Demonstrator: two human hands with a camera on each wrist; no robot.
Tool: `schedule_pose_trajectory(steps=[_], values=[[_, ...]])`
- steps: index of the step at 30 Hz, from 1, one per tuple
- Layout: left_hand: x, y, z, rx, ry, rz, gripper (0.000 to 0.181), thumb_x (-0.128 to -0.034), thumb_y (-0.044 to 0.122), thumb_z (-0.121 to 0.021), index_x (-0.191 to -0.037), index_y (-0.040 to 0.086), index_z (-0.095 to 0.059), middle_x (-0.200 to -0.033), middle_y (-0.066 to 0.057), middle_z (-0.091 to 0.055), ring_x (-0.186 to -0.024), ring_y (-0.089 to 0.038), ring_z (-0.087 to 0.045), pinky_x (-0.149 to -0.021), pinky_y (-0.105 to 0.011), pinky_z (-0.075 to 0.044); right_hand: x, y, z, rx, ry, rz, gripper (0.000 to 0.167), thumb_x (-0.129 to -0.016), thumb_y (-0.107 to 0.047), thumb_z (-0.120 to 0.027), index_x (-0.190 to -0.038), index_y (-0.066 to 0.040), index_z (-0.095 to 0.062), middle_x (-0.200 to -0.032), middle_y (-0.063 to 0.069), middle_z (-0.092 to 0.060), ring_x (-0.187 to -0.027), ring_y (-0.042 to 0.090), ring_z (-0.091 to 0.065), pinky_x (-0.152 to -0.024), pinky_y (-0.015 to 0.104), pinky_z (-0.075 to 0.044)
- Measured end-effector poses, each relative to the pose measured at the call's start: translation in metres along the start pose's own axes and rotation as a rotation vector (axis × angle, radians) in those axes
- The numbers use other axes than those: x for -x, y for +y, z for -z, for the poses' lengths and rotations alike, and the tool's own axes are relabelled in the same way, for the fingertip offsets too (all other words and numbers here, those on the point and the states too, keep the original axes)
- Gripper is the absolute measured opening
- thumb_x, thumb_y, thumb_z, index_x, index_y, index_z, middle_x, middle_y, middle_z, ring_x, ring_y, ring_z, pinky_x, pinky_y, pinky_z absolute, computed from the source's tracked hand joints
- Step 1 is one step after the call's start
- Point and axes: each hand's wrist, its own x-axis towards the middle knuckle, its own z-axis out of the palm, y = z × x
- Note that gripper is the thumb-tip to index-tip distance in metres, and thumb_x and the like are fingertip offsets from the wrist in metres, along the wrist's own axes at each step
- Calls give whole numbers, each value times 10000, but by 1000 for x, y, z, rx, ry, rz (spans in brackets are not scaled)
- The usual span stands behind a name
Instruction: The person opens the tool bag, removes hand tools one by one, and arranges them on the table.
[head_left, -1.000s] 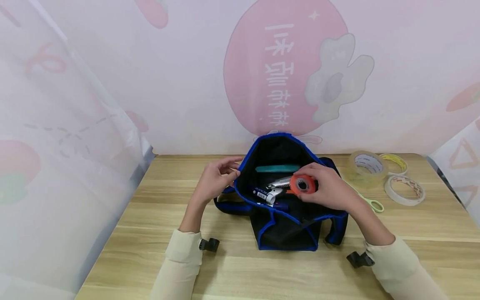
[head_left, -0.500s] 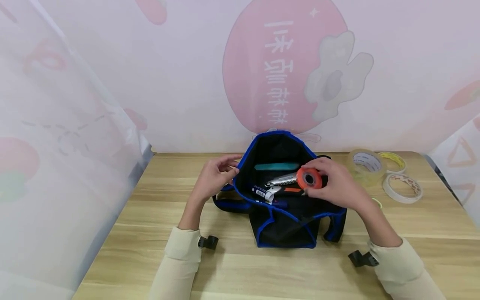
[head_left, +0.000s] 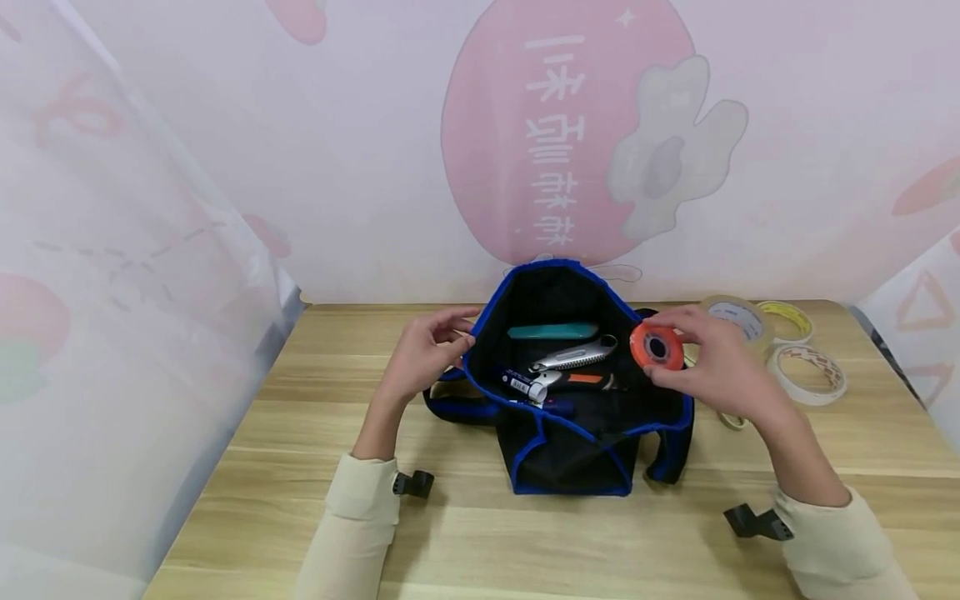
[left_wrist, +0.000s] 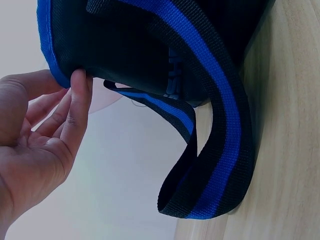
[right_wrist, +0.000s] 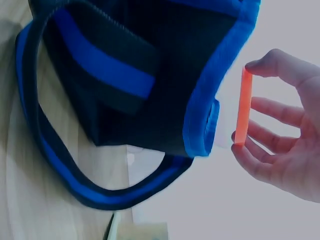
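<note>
A black bag with blue edging [head_left: 573, 462] stands open on the table. The left hand [head_left: 429, 354] pinches its left rim; in the left wrist view that hand [left_wrist: 47, 117] has thumb and fingertips at the blue edge [left_wrist: 45, 37]. The right hand [head_left: 716, 362] holds an orange-red tape roll [head_left: 657, 347] at the bag's right rim. In the right wrist view the roll [right_wrist: 243, 107] is edge-on between thumb and fingertips, beside the bag. Inside lie a teal tool [head_left: 553, 331], a silver utility knife [head_left: 576, 356], an orange-and-black-handled tool [head_left: 587, 381] and a white-and-blue tube [head_left: 523, 385].
Right of the bag lie a wide clear tape roll [head_left: 738, 317], a yellow-cored roll [head_left: 787, 323] and a white roll [head_left: 810, 375]. A light green scissor handle [head_left: 732, 422] shows beneath the right wrist. A patterned cloth wall [head_left: 360, 167] rises behind the table.
The right hand has moved right and slightly up with the orange-red roll, from over the bag's contents to its right rim, uncovering the knife and the orange-and-black-handled tool. The left hand keeps its place.
</note>
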Motion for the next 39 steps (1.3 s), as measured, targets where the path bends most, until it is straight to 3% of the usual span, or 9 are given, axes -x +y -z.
schedule_pose_trajectory(steps=[3,9,12,16,22,30,34,39], values=[[0,0,-1,1,1,-2,409,-1005,27,-710,-1404,113,-706,-1158,-180,-769,-872,-251,-741,-728,-548,-663,3,5,7,36,4,-31,578,-819,-143,-929,-1344,-38,-713,-1305,197,-688,-1106,418,-706,-848,455,-642],[0,0,-1,-5,0,-4,410,-1005,24,-709,-1408,103,-701,-1163,-184,-769,-875,-250,-745,-688,-421,-672,17,23,18,46,32,-52,576,-809,-133,-939,-1329,-23,-717,-1224,150,-674,-1111,331,-626,-871,80,-476],[0,1,-1,-9,3,-1,409,-1006,25,-709,-1409,99,-699,-1158,-183,-769,-869,-255,-744,-722,-520,-669,25,36,22,47,43,-60,587,-800,-95,-933,-1333,7,-707,-1310,210,-658,-1139,381,-631,-861,-24,-378],[1,1,-1,-12,5,-2,409,-1006,29,-710,-1408,102,-701,-1154,-182,-769,-858,-257,-742,-746,-597,-651,34,51,29,71,44,-91,599,-801,-84,-923,-1344,28,-696,-1387,294,-627,-1162,481,-632,-830,-50,-336],[1,0,0,-14,4,10,410,-1008,38,-709,-1406,134,-707,-1160,-173,-764,-848,-249,-738,-710,-478,-673,46,71,37,106,56,-136,580,-800,-111,-921,-1319,36,-708,-1416,312,-606,-1122,486,-638,-796,-50,-334],[1,-1,1,-8,6,17,409,-1008,36,-697,-1407,126,-707,-1157,-182,-766,-851,-243,-740,-712,-470,-673,58,98,42,130,1,-219,568,-831,-161,-895,-1298,93,-693,-1266,330,-649,-1026,511,-680,-667,170,-511],[1,-1,1,-10,6,18,406,-1010,38,-695,-1407,124,-707,-1156,-179,-768,-857,-244,-740,-716,-473,-673,60,107,42,136,-29,-255,590,-844,-170,-888,-1323,101,-676,-1264,350,-628,-1003,496,-682,-634,186,-509],[0,0,1,-6,6,15,404,-1011,40,-697,-1406,126,-708,-1158,-179,-765,-876,-264,-744,-684,-352,-667,60,112,42,118,-80,-262,545,-876,-183,-870,-1325,66,-687,-1230,311,-669,-998,442,-699,-652,209,-523]])
